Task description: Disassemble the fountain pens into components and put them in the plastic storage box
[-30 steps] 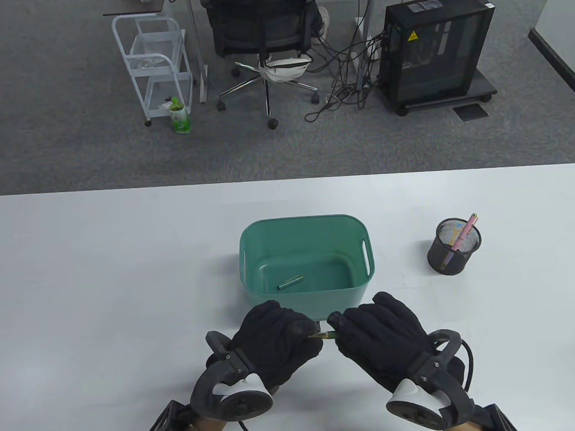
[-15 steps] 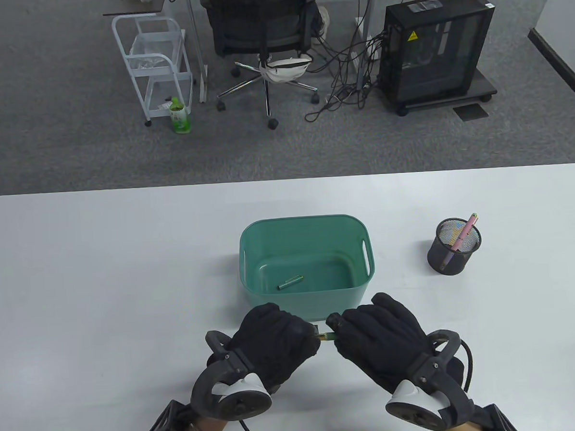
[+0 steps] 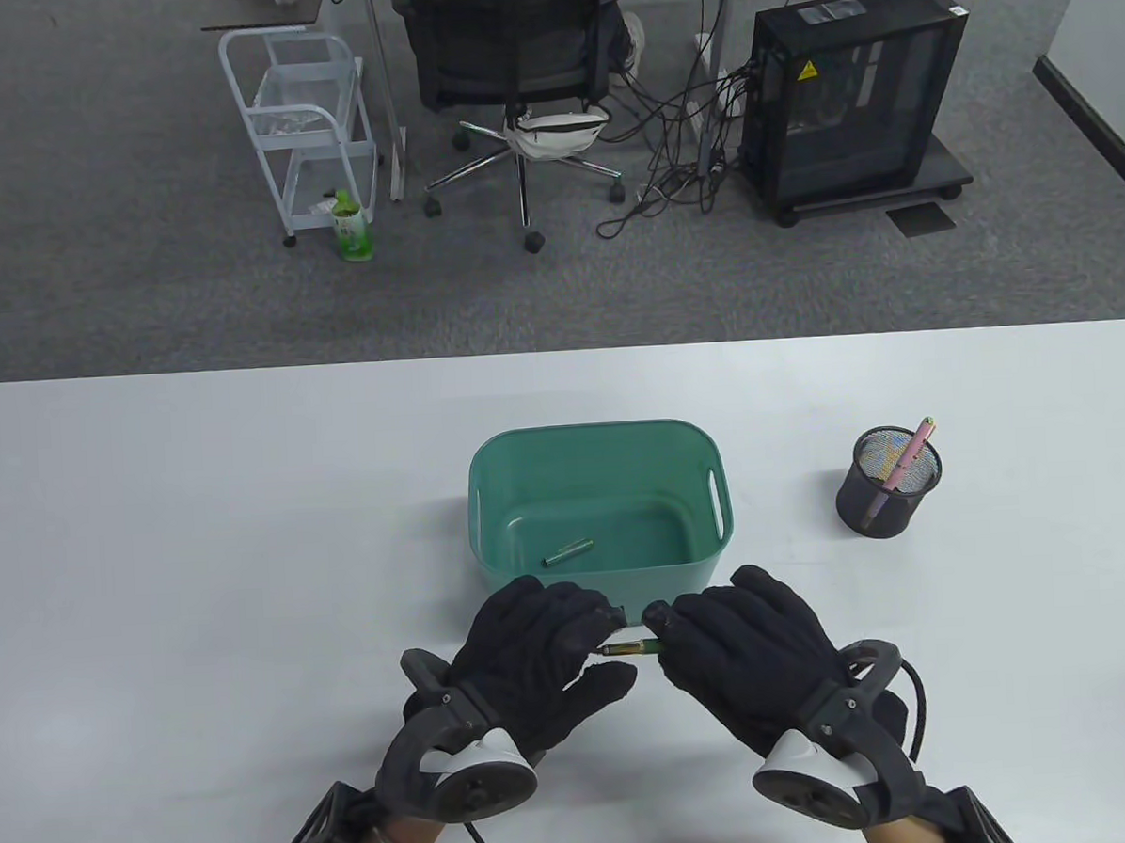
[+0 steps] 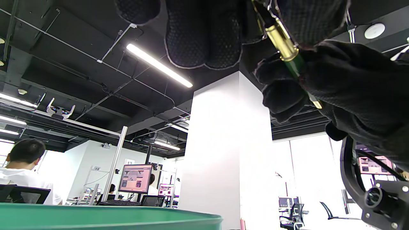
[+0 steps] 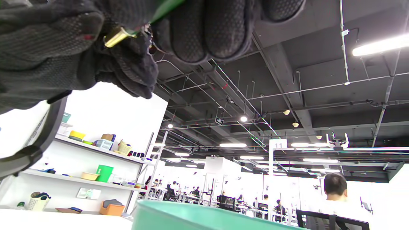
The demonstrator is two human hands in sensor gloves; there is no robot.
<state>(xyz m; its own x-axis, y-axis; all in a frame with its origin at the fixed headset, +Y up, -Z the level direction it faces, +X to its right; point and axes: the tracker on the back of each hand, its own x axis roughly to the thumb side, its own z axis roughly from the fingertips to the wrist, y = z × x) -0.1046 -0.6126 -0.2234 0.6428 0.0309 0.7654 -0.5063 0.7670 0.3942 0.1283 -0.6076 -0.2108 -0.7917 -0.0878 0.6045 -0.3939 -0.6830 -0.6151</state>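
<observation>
Black-gloved left hand [image 3: 537, 654] and right hand [image 3: 739, 652] pinch one green pen [image 3: 631, 648] between curled fingers. They hover just beside the teal box [image 3: 490, 472], at its 6 o'clock rim.

Both black-gloved hands are raised together at the near edge, knuckles up, wrists angled inward. The left hand [image 3: 537, 654] has its fingers curled and its thumb stuck out to the side, pinching one end of a slim green-and-gold pen section [image 3: 631, 648]. The right hand [image 3: 744, 652] curls round the other end, fingertips nearly meeting the left's.
</observation>
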